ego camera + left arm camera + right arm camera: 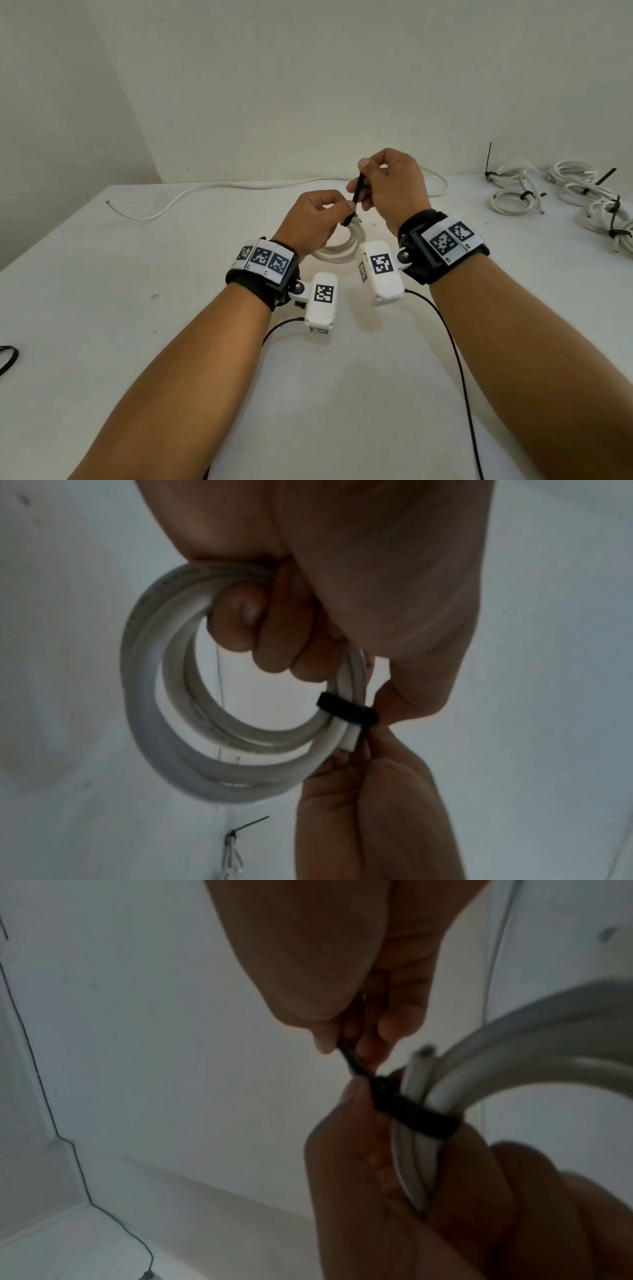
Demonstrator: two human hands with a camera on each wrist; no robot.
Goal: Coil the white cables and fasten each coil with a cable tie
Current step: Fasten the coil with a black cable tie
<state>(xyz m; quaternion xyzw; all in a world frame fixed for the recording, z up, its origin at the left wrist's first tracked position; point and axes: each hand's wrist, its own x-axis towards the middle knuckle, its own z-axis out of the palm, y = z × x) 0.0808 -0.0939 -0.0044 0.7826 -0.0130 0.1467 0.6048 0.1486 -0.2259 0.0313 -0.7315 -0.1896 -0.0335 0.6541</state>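
My left hand [317, 219] grips a white cable coil [337, 248] held above the table, its fingers curled through the loops [192, 723]. A black cable tie [347, 708] is wrapped round the coil strands beside the cut cable end [423, 1053]. My right hand [387, 181] pinches the tie's free tail [358, 188] between thumb and fingers, just above and right of the left hand. In the right wrist view the tie band [418, 1118] crosses the strands and its tail runs up into my right fingers [397, 1026].
A long loose white cable [212, 186] lies along the table's far edge by the wall. Several tied white coils [579, 195] sit at the far right. A black loop [8, 358] lies at the left edge. Thin black wrist-camera leads [459, 359] trail toward me.
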